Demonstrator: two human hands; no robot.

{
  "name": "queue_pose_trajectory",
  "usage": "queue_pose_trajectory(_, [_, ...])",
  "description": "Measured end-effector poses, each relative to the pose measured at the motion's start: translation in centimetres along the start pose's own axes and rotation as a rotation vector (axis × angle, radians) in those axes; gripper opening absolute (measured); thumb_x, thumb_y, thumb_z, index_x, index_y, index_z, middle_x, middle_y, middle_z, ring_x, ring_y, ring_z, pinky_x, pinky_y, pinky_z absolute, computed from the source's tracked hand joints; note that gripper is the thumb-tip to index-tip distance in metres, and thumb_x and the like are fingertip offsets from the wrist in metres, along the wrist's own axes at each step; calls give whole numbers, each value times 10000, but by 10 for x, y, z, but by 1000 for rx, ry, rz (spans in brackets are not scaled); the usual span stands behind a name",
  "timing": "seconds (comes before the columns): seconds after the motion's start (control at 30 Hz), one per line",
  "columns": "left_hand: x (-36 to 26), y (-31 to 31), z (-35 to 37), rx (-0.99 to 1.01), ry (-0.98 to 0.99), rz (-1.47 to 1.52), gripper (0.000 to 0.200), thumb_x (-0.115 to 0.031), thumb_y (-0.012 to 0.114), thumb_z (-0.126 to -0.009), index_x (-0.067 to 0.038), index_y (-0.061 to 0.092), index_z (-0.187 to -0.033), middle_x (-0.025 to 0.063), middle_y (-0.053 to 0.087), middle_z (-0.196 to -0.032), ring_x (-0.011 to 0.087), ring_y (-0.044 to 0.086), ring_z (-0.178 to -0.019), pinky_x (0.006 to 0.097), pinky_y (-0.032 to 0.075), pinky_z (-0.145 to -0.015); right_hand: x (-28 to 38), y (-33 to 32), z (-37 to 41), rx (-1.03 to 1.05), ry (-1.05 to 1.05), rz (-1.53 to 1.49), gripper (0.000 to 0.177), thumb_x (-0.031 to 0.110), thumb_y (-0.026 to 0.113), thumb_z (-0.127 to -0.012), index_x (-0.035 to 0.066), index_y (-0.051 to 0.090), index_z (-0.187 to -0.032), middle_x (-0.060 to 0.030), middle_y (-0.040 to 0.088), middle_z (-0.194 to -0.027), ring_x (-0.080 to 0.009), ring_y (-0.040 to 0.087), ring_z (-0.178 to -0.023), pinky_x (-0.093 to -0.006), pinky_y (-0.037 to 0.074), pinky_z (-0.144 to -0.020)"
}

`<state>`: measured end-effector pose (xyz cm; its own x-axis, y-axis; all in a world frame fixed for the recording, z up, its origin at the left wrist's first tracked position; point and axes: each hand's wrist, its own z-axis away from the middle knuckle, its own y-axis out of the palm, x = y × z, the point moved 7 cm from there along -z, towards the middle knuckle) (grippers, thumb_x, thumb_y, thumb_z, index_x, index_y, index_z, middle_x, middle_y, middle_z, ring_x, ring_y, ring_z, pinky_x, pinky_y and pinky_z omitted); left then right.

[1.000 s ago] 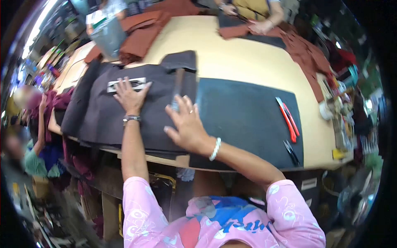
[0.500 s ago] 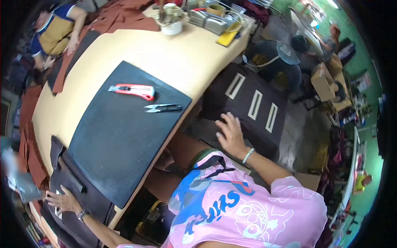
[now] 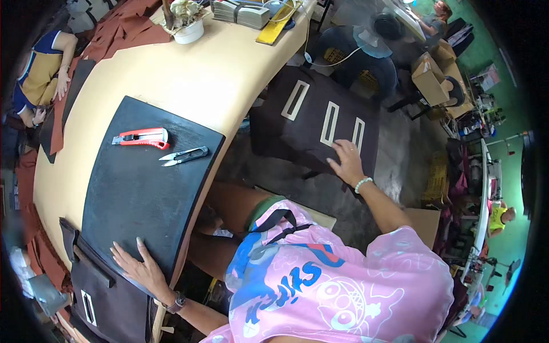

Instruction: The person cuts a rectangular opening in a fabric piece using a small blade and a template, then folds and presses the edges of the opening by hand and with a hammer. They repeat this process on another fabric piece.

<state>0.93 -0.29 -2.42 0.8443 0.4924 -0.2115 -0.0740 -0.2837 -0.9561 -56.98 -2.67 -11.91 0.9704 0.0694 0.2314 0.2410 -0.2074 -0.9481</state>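
Observation:
My left hand (image 3: 140, 267) is spread over the near corner of a black cutting mat (image 3: 143, 194), holding nothing. Beside it lies a stack of dark fabric pieces (image 3: 114, 297), with a white rectangular frame (image 3: 88, 307) on the top one. My right hand (image 3: 347, 162), fingers apart, is over the near edge of a dark cloth-covered surface (image 3: 274, 131). One white frame (image 3: 358, 135) is right at its fingertips; two more, a middle frame (image 3: 330, 123) and a far frame (image 3: 295, 100), lie alongside. A red utility knife (image 3: 141, 138) and black thread snips (image 3: 184, 155) rest on the mat.
The cream table (image 3: 171, 68) carries rust-brown fabric (image 3: 128, 34), a white tub (image 3: 189, 33) and a yellow strip (image 3: 275, 26). A person (image 3: 46, 74) works at its far left side. Behind the dark surface stands a fan (image 3: 354, 57); cardboard boxes (image 3: 432, 80) are farther back.
My left hand has moved from the white frame on the fabric stack to the mat. My right hand has reached outward to the frames on the dark surface. The view has shifted.

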Motion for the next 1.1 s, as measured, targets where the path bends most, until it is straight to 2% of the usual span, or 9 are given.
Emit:
queue_pose_trajectory(0.37, [-1, -4, 3, -1, -28, 56, 641, -509, 441, -914, -136, 314, -1419, 111, 278, -1479, 316, 201, -1381, 589, 118, -1072, 0, 37, -21, 331, 14, -8, 278, 185, 723, -713, 44, 606, -921, -82, 590, -842, -239, 565, -907, -367, 422, -836])
queue_pose_trajectory(0.47, [-1, -5, 3, 2, -32, 63, 634, -496, 449, -915, -138, 313, -1420, 106, 279, -1480, 313, 203, -1381, 588, 115, -1074, -48, 25, -26, 373, 391, -463, 177, 157, 694, -756, 15, 633, -843, -110, 637, -798, -232, 610, -827, -342, 454, -774])
queue_pose_trajectory(0.53, [0, -4, 3, 6, -29, 59, 631, -491, 454, -914, -139, 314, -1420, 101, 280, -1480, 310, 205, -1380, 587, 112, -1075, -97, -23, -30, -7, 620, -561, 192, 180, 661, -792, -6, 647, -834, -116, 669, -818, -213, 618, -784, -325, 465, -729])
queue_pose_trajectory(0.67, [-1, -5, 3, 10, -23, 60, 628, -496, 451, -915, -144, 321, -1417, 94, 286, -1478, 307, 208, -1380, 590, 110, -1074, -242, -106, 16, -980, 1018, -617, 331, 251, 593, -853, -41, 618, -1008, -162, 616, -1074, -250, 549, -986, -365, 405, -885])
queue_pose_trajectory(0.7, [1, -4, 3, 7, -19, 55, 626, -498, 448, -915, -146, 322, -1417, 94, 288, -1477, 306, 207, -1380, 594, 108, -1072, -202, -147, 8, -1059, 1054, -550, 354, 233, 560, -875, -66, 592, -1060, -180, 587, -1127, -259, 525, -1030, -379, 387, -902])
queue_pose_trajectory(0.83, [-4, -7, 3, 4, -40, 44, 623, -469, 477, -916, -109, 338, -1405, 125, 302, -1465, 323, 231, -1367, 558, 138, -1084, -157, -202, -34, -1045, 505, -256, 278, 128, 563, -844, -81, 588, -1026, -153, 625, -977, -207, 551, -866, -315, 421, -816])
queue_pose_trajectory(0.87, [-7, -10, 2, -34, 4, 105, 621, -439, 499, -910, -89, 344, -1399, 135, 309, -1460, 324, 247, -1361, 534, 151, -1089, -113, -210, -54, -989, 418, -131, 237, 104, 566, -837, -75, 592, -988, -129, 632, -920, -177, 542, -809, -291, 425, -778])
queue_pose_trajectory(1.0, [-29, -31, 14, -110, 110, 419, 672, -355, 607, -852, -23, 358, -1380, 161, 334, -1440, 317, 302, -1338, 441, 198, -1101, 91, -193, -112, -463, -9, -352, 30, 9, 609, -783, -1, 635, -794, -101, 635, -689, -118, 575, -588, -277, 448, -538])
queue_pose_trajectory(1.1, [-88, -45, 48, 56, 195, 1000, 820, -379, 709, -743, -10, 353, -1383, 155, 348, -1434, 284, 318, -1332, 411, 208, -1101, 216, -151, -115, -148, -430, -584, 145, 161, 660, -801, 54, 606, -720, -130, 555, -596, -265, 576, -489, -347, 440, -459])
